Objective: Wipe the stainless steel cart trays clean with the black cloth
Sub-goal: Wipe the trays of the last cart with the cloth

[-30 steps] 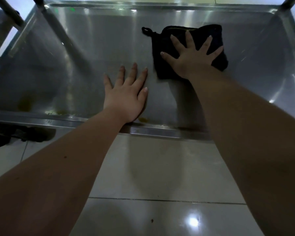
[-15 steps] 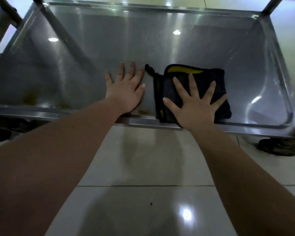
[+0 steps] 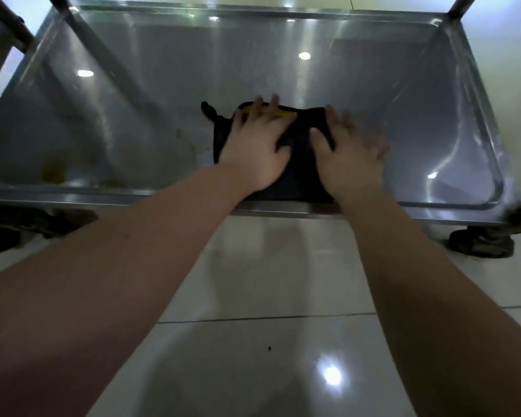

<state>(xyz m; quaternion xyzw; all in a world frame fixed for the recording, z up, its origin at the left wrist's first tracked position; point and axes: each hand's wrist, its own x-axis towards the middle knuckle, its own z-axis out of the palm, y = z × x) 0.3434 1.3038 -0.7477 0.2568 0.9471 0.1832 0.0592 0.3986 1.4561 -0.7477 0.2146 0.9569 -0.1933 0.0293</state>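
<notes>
Head view, looking down over both forearms.

Left hand (image 3: 257,149): flat, palm down on the folded black cloth (image 3: 298,176), fingers straight and a little fanned, thumb angled toward the other hand. Nothing pinched.

Right hand (image 3: 348,155): just beside the left, also palm down. It is badly blurred; the fingers look stretched out and spread rather than curled. Its thumb side covers the cloth's right part, while the outer fingers appear to lie past the cloth on bare metal, though I cannot tell for sure.

The cloth lies under both palms, and a dark strip of it shows in the gap between the two thumbs. Its near edge runs back under the wrists to the front lip of the shallow stainless steel cart tray (image 3: 109,194). A thin yellow trim (image 3: 285,112) shows at the left fingertips. A small black hanging loop (image 3: 208,110) pokes out just beyond and to the left of those fingertips.

A yellowish smear (image 3: 53,174) sits well left of the left hand, near the tray's front corner.

A dark caster wheel (image 3: 481,240) stands right of the right forearm, below the tray's corner.

Glossy pale floor tiles (image 3: 253,296) lie beneath both forearms, with a tiny dark speck (image 3: 269,348) between them.
</notes>
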